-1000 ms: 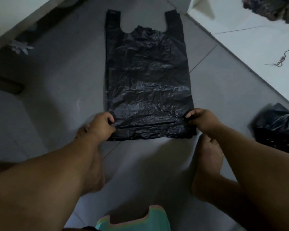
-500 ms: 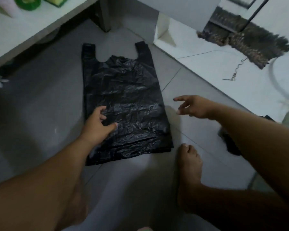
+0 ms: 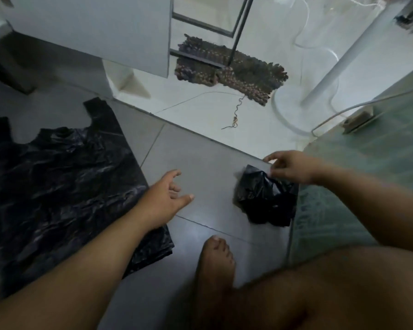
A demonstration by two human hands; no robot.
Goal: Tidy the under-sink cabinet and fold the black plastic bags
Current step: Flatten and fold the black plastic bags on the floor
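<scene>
A: Flat black bag (image 3: 65,194) where?
B: Spread on grey floor (image 3: 208,163), at 9 o'clock of frame. Handles up toward 11, bottom edge toward 6. Crinkled, lying flat.

A: Left hand (image 3: 162,198)?
B: Just right of flat bag's right edge, forearm crossing its lower right corner. Fingers loose and spread, thumb out toward 3. Holding nothing. Contact with floor: can't tell.

A: Right hand (image 3: 291,166)?
B: At 3 o'clock of frame, over top edge of crumpled black bag (image 3: 265,198). Fingers slack, index stretched toward 9. Grip on plastic not visible, probably just above it; blurred there.

A: Crumpled bag position?
B: Bunched on floor, right of centre, touching edge of green mat (image 3: 358,177) at its 3. Well apart from flat bag, bare floor between.

A: Rest of scene?
B: Bare foot (image 3: 215,258) at 6, toes toward 12. Mop head (image 3: 234,70) at 12 on white tile (image 3: 196,115), dark handle rising toward 1. Loose thread (image 3: 235,115) just below mop. White fan base and pole (image 3: 320,86) at 2. White cabinet panel (image 3: 93,27) at 11.
</scene>
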